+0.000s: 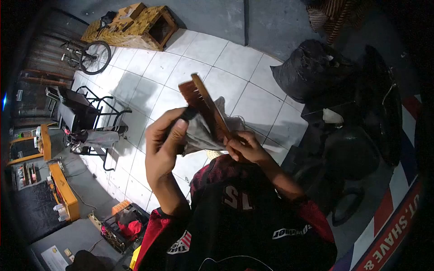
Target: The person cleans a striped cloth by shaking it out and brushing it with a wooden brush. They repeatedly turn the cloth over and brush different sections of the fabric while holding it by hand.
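Near the middle of the head view, my right hand (247,147) grips the lower end of a brown wooden brush (209,108), which tilts up to the left with its bristles facing left. My left hand (168,135) is closed, thumb against fingers, on a dark object (189,115) beside the bristles; its shape is mostly hidden. A grey cloth (201,132) hangs between the two hands, behind the brush.
A black chair (74,110) and a bicycle (95,58) stand at the left. A patterned cabinet (131,34) is at the back. Black bags (312,70) lie at the right. An open case (126,226) sits lower left.
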A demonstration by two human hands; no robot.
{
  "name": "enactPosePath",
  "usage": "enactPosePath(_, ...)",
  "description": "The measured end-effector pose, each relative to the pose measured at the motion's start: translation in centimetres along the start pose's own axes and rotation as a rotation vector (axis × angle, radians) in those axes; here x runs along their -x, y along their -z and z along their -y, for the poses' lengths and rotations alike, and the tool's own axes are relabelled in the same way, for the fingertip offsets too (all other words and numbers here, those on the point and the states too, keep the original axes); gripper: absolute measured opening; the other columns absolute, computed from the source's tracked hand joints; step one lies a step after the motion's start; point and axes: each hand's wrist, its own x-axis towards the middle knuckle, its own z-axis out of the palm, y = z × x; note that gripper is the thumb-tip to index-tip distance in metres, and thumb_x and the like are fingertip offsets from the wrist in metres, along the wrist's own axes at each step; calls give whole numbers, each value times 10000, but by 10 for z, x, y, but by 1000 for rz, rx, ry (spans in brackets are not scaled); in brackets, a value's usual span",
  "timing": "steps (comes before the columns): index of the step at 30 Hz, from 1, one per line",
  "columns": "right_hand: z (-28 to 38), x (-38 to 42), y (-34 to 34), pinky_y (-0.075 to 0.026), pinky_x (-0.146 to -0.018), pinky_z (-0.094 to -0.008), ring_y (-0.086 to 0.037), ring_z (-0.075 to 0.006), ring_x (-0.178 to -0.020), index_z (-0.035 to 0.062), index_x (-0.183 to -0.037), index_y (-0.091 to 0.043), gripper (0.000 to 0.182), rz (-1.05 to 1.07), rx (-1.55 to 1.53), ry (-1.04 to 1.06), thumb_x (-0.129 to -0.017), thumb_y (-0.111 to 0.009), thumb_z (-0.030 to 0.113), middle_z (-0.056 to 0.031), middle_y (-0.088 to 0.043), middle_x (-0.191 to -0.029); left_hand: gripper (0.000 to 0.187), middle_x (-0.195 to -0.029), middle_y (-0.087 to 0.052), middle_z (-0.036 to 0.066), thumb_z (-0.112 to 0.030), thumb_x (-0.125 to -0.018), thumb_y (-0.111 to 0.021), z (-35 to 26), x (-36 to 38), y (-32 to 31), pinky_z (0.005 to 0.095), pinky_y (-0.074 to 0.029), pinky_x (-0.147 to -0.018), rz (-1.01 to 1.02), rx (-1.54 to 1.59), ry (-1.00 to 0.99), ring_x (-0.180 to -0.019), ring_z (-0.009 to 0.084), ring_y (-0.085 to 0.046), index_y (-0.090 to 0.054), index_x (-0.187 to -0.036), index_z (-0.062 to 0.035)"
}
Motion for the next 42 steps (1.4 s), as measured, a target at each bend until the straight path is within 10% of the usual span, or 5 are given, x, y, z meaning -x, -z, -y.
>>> enactPosePath(11, -183, 23, 147, -469, -576, -414, -563, -384, -574, 11, -975, -581, 455, -501, 1365, -598, -805, -534, 430, -184, -598, -752, 232, -1002, -603, 87, -86, -875, -507, 1, -2, 13, 274, -490, -723, -208, 525, -23, -868, 156, -594, -528, -1091, -3)
enactPosePath(14, -137, 10, 125, -449, -483, -377, -537, -305, -480, -5, -949, -528, 377, -619, 1081, 124, -877, -466, 360, -160, -568, -672, 258, -996, -594, 108, -43, -872, -503, 6, -11, 7, 246, -466, -743, -190, 437, 31, -886, 136, -575, -504, -1123, 17)
enactPosePath(19, 34, -3, -7, -324, -420, -224, -358, -52, -462, 68, -757, -441, 310, -423, -261, -79, -956, -352, 288, 0, -375, -562, 289, -1004, -594, 104, -26, -843, -546, 3, -21, -12, 240, -468, -720, -173, 442, 69, -860, 132, -579, -507, -1122, 42)
enactPosePath(32, -158, 7, 130, -473, -640, -445, -596, -366, -766, -13, -917, -560, 333, -341, 1444, -329, -880, -457, 302, -228, -585, -809, 362, -1040, -585, 143, -160, -869, -527, -1, -21, 18, 291, -478, -771, -404, 520, -45, -909, 186, -581, -478, -1172, 32)
enactPosePath(42, 34, -25, -18, -422, -569, -332, -530, -213, -609, 51, -919, -466, 253, -447, 530, 160, -931, -398, 294, -96, -499, -649, 353, -1065, -579, 108, 3, -871, -464, 5, -30, -2, 220, -536, -637, -225, 742, -120, -837, 125, -617, -423, -1221, 0)
